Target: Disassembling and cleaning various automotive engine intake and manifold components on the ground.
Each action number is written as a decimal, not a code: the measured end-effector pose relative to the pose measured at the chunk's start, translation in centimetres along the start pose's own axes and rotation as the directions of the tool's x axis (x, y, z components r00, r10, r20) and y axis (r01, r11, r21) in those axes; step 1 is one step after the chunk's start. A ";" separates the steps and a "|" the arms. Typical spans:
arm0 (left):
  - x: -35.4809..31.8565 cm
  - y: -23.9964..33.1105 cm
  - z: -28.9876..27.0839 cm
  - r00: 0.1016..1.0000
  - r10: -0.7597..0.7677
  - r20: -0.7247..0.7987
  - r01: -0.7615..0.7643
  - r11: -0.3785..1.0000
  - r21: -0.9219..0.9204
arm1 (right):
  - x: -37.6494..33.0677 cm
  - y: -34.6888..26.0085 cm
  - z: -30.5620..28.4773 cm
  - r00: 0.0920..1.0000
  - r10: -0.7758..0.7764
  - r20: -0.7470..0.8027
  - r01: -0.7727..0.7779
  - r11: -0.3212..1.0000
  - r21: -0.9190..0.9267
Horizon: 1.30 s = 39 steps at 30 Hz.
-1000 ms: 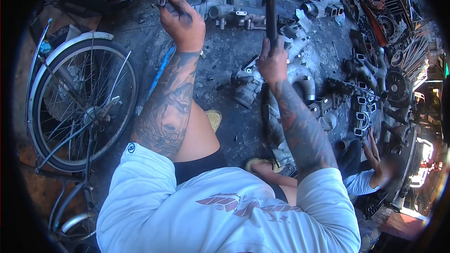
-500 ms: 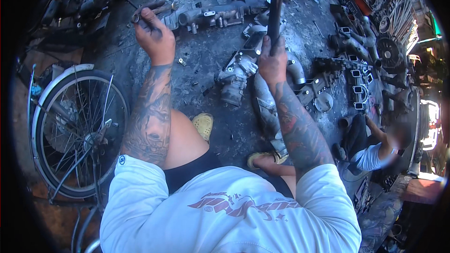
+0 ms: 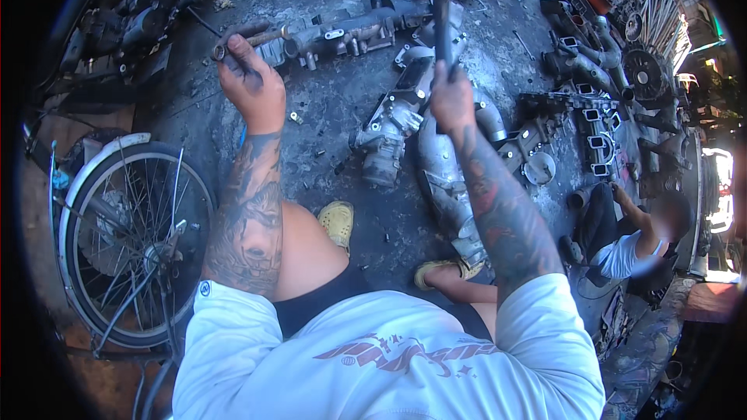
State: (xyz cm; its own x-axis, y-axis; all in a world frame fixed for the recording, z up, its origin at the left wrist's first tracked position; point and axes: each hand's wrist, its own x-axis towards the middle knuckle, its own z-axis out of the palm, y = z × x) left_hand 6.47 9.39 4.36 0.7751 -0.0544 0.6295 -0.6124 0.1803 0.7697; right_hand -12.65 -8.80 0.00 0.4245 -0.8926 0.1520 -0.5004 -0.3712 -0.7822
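Observation:
My left hand is closed around a dark metal piece with a hollow round end. Its exact kind is unclear, as my fingers cover part of it. A brownish rod shows just past my fingertips, beside a long grey metal manifold on the ground. In my right hand is a hammer, gripped by its dark handle with the head pointing away from me. Below and left of that hand lies a grey cast metal housing; a large curved metal pipe lies under my right wrist.
A bicycle wheel stands close on my left. More engine parts and flanged manifolds spread over the dark ground to the right, where another person sits. A thin wrench-like tool lies at the far right.
The hammer has come down from a raised position, its head now showing lower and farther from me. My left hand has shifted slightly left and down, still holding the dark metal piece.

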 end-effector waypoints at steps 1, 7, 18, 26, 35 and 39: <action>-0.1 -0.2 0.2 1.000 0.000 0.005 0.000 1.000 -0.004 | 1.3 -1.0 -0.4 0.999 -0.035 -0.039 0.034 0.999 -0.019; -0.1 -0.6 1.6 1.000 -0.004 0.022 0.004 1.000 -0.016 | -3.0 2.2 3.8 0.996 -0.011 0.084 0.025 0.985 -0.172; -1.0 -0.3 2.2 0.989 -0.086 0.119 0.088 0.996 -0.011 | -3.7 -0.1 2.5 0.996 -0.015 0.085 0.021 0.997 -0.075; -0.8 -1.6 2.3 0.987 -0.103 0.125 0.103 0.995 0.007 | -9.4 9.3 5.7 0.759 0.159 0.631 0.131 0.913 -0.387; -0.7 -0.3 1.4 0.980 -0.116 0.164 0.108 0.992 0.057 | -6.0 -0.5 3.7 0.999 0.008 0.042 -0.008 1.000 -0.004; -1.0 -0.7 2.1 0.982 -0.074 0.176 0.070 0.997 0.030 | -8.5 5.1 5.6 0.971 0.161 0.177 -0.129 0.976 -0.178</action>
State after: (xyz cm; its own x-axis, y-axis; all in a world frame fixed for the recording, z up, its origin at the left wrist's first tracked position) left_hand 5.84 7.23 3.42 0.7788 -0.2395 0.5797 -0.5613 0.1464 0.8146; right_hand -14.61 -1.64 -8.61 0.4651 -0.8812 -0.0848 -0.6772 -0.2924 -0.6752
